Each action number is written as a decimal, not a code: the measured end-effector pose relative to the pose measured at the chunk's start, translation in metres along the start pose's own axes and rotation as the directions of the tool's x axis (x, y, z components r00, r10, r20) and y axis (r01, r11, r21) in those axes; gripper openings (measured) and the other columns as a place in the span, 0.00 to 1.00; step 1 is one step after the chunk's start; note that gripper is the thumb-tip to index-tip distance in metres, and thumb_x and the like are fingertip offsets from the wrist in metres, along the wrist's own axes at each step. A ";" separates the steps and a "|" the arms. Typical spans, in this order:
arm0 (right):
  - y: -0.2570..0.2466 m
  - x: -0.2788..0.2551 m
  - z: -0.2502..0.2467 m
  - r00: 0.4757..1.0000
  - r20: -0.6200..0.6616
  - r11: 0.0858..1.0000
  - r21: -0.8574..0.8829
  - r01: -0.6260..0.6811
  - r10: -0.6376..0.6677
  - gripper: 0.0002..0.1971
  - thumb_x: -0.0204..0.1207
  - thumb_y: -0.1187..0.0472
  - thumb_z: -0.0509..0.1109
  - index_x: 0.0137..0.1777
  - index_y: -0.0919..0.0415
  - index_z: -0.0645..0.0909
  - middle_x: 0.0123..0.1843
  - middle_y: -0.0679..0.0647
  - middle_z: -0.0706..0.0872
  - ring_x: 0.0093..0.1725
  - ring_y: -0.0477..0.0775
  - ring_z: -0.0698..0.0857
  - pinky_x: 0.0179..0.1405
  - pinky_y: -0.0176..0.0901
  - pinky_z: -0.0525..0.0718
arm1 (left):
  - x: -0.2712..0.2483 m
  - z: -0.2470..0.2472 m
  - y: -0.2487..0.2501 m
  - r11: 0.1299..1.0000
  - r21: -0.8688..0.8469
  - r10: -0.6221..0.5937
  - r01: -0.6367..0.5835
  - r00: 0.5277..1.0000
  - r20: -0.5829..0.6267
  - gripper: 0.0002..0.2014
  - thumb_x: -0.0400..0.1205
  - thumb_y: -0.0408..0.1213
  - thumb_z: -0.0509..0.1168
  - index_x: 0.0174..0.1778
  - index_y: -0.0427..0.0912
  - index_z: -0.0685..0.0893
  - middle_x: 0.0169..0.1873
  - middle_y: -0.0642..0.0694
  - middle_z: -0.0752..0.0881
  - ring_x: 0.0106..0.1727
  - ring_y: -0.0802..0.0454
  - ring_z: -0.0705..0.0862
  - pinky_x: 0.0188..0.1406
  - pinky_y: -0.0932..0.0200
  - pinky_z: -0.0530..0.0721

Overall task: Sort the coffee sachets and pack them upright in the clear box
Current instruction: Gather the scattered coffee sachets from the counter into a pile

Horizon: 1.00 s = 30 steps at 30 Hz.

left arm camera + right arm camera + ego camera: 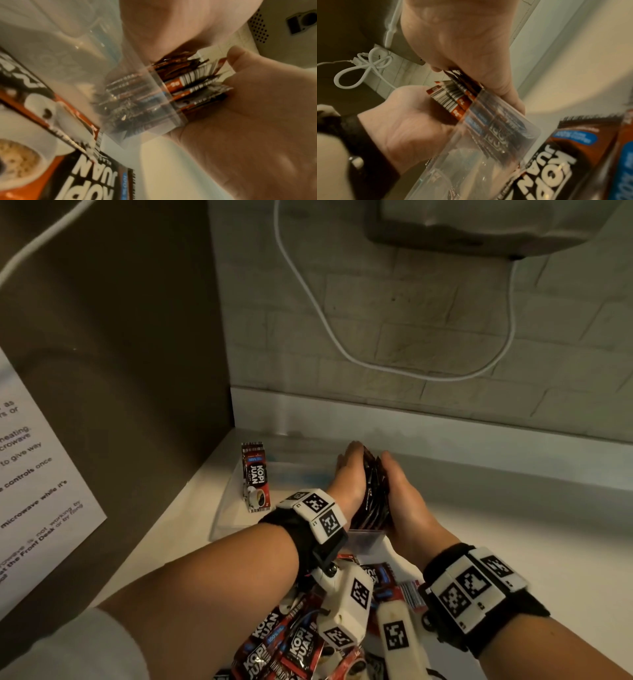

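A thick stack of dark Kopi Juan sachets stands on edge, its lower part inside the clear box. My left hand and right hand cup the stack from either side, with the thumbs at its near edge. A few upright sachets stand at the box's far left end. A loose pile of sachets lies near me under my wrists.
A dark appliance side with a paper notice stands on the left. Behind the box is a brick wall with a hanging white cable. The white counter stretches to the right.
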State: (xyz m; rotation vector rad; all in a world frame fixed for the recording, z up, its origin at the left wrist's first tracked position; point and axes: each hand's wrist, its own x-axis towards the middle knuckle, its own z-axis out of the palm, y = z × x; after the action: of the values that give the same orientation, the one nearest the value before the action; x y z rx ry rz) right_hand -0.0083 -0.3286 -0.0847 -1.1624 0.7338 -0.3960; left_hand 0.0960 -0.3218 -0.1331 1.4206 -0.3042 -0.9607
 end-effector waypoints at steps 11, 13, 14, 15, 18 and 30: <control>0.000 -0.004 -0.005 1.000 -0.001 1.000 -0.015 -0.026 0.026 0.29 0.77 0.32 0.56 0.66 0.51 0.81 0.61 0.55 0.88 0.64 0.58 0.84 0.72 0.61 0.75 | -0.055 -0.007 0.030 0.965 -0.234 -0.105 0.121 0.991 0.079 0.35 0.80 0.69 0.52 0.63 0.43 0.85 0.58 0.33 0.87 0.61 0.36 0.85 0.70 0.35 0.76; 0.000 -0.004 -0.005 1.000 -0.005 0.999 -0.027 -0.023 0.023 0.30 0.76 0.31 0.56 0.67 0.50 0.80 0.63 0.54 0.87 0.65 0.57 0.83 0.72 0.62 0.74 | -0.051 -0.008 0.028 0.963 -0.238 -0.111 0.126 0.991 0.073 0.35 0.79 0.70 0.53 0.61 0.43 0.86 0.58 0.33 0.88 0.60 0.35 0.85 0.70 0.35 0.76; -0.001 -0.004 -0.004 1.000 -0.007 0.999 -0.030 -0.022 0.022 0.29 0.77 0.31 0.56 0.67 0.50 0.80 0.63 0.54 0.87 0.65 0.57 0.83 0.72 0.62 0.74 | -0.051 -0.008 0.028 0.960 -0.242 -0.120 0.138 0.989 0.086 0.35 0.79 0.70 0.53 0.60 0.43 0.86 0.58 0.32 0.87 0.60 0.34 0.85 0.70 0.35 0.76; -0.001 -0.004 -0.005 1.000 -0.012 0.999 -0.034 -0.021 0.021 0.28 0.77 0.32 0.56 0.66 0.50 0.81 0.63 0.54 0.87 0.65 0.57 0.83 0.72 0.62 0.74 | -0.049 -0.009 0.027 0.960 -0.243 -0.121 0.140 0.988 0.093 0.35 0.79 0.71 0.53 0.59 0.43 0.86 0.58 0.31 0.87 0.61 0.34 0.85 0.70 0.35 0.75; -0.002 -0.005 -0.004 0.999 -0.021 0.998 -0.049 -0.028 0.027 0.26 0.78 0.33 0.56 0.63 0.49 0.81 0.63 0.55 0.87 0.64 0.58 0.83 0.71 0.62 0.74 | -0.052 -0.008 0.029 0.962 -0.231 -0.125 0.147 0.986 0.107 0.31 0.80 0.69 0.52 0.55 0.47 0.86 0.60 0.31 0.86 0.61 0.34 0.84 0.70 0.35 0.75; -0.003 -0.007 -0.005 0.999 -0.031 0.996 -0.077 -0.036 0.034 0.27 0.76 0.30 0.55 0.61 0.48 0.82 0.63 0.53 0.87 0.64 0.56 0.83 0.72 0.62 0.74 | -0.067 -0.007 0.036 0.964 -0.225 -0.105 0.143 0.980 0.172 0.33 0.82 0.68 0.49 0.61 0.45 0.84 0.61 0.33 0.85 0.61 0.36 0.85 0.68 0.38 0.77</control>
State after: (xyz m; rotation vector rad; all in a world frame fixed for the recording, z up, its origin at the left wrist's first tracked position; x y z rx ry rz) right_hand -0.0165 -0.3281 -0.0808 -1.2169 0.8005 -0.3585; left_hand 0.0737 -0.2743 -0.0777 1.1579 -0.2109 -1.1759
